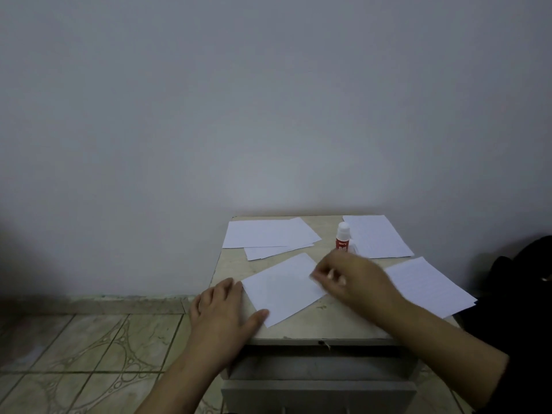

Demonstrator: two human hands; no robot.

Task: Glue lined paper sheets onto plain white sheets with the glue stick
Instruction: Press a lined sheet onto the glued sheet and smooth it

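Observation:
A white sheet (pixel 282 289) lies tilted in the middle of the small table (pixel 298 333). My left hand (pixel 222 312) rests flat at the sheet's left corner, fingers spread, thumb on its near edge. My right hand (pixel 355 277), blurred, has its fingertips pinched at the sheet's right edge. Just beyond my right hand stands a red glue stick (pixel 342 236) with a white cap, upright. A stack of white sheets (pixel 265 237) lies at the back left. Faintly lined sheets lie at the back right (pixel 378 237) and at the right (pixel 430 283).
The table stands against a plain grey wall (pixel 268 115) and has a drawer front (pixel 316 372) below its top. Patterned floor tiles (pixel 89 354) lie to the left. A dark object (pixel 519 279) sits at the right edge.

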